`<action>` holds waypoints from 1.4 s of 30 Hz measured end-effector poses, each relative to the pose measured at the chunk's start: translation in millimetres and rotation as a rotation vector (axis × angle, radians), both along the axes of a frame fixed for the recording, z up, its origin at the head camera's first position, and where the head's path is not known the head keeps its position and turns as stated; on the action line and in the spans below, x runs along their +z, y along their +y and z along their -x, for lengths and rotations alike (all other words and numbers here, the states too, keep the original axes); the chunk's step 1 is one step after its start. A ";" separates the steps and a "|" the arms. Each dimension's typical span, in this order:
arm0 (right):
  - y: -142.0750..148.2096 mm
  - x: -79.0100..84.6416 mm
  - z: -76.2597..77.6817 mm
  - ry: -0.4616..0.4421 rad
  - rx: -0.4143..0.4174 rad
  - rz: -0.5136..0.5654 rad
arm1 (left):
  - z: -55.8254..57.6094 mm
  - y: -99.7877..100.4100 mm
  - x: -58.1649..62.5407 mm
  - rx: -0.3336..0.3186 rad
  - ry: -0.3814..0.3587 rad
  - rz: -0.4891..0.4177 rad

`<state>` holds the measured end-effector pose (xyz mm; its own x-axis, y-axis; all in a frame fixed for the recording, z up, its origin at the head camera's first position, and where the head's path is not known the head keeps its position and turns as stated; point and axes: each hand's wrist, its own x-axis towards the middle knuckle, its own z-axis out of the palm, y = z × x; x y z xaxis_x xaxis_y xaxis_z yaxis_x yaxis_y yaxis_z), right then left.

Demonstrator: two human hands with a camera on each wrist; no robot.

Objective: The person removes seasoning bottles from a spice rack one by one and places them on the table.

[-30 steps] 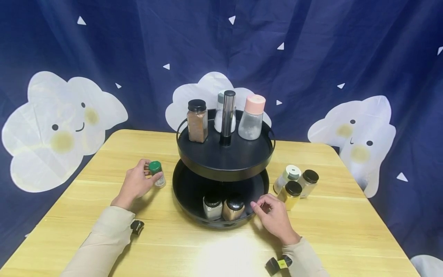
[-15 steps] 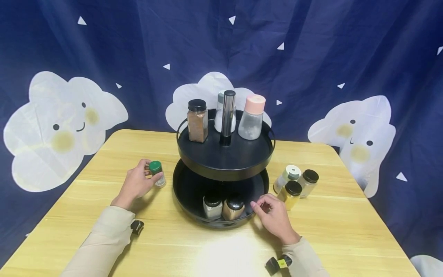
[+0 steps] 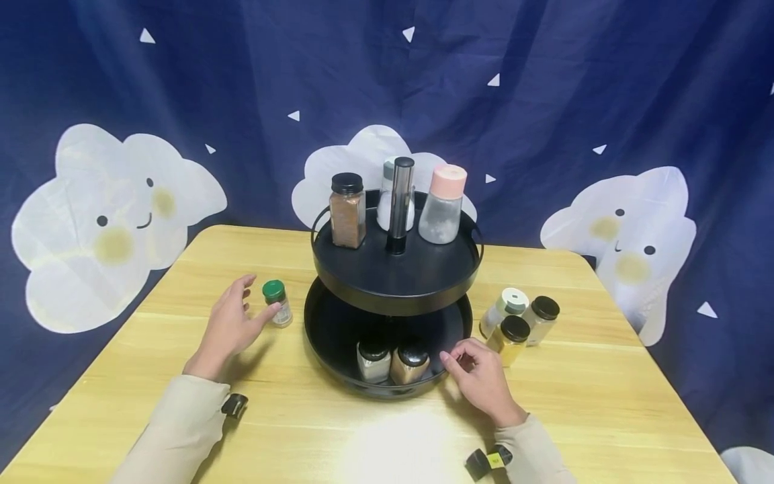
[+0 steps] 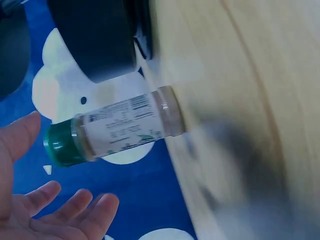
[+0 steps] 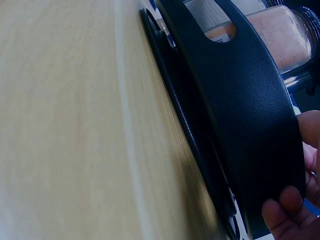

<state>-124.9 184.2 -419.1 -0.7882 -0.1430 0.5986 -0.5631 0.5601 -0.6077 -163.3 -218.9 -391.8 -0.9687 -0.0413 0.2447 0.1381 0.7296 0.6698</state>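
A small spice bottle (image 3: 281, 314) with a green cap stands upright on the table, left of a black two-tier tray (image 3: 393, 296). My left hand (image 3: 226, 329) is beside it, fingers spread and thumb reaching toward its front. In the left wrist view, a gap shows between the fingers and the bottle (image 4: 122, 125). My right hand (image 3: 480, 380) pinches the rim of the lower tier at its front right. Up close in the right wrist view, fingertips (image 5: 280, 212) lie on the tier's outer wall. Two square jars, one pale (image 3: 373, 363) and one tan (image 3: 410, 365), sit in that lower tier.
The upper tier bears a brown spice jar (image 3: 347, 215), a pink-capped shaker (image 3: 441, 215) and a white-filled bottle (image 3: 387, 202) behind the post (image 3: 400, 202). Right of the tray are a pale-capped bottle (image 3: 502, 312), a yellow jar (image 3: 508, 343) and a black-capped jar (image 3: 540, 323).
My left hand has let go of the green-capped bottle, opened its fingers and drawn back slightly left. The bottle stays standing in place. My right hand remains at the tray's rim.
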 end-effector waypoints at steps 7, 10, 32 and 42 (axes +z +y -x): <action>0.6 2.1 0.0 -0.007 -0.016 0.015 | -14.9 19.5 19.5 0.024 0.160 -0.003; 1.1 0.5 1.0 -0.008 -0.014 0.019 | -20.6 33.7 26.9 -0.012 0.279 -0.060; 6.2 -20.1 10.1 0.004 -0.012 -0.014 | -35.8 116.6 -6.8 -0.505 0.124 -0.029; -5.8 6.6 -2.8 0.001 -0.022 0.007 | -36.1 122.6 -11.2 -0.567 0.052 -0.042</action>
<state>-122.1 178.4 -412.5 -0.7905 -0.1219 0.6002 -0.5515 0.5679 -0.6110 -127.2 -96.3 -403.0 -0.8288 0.4712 0.3018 0.5340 0.5048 0.6783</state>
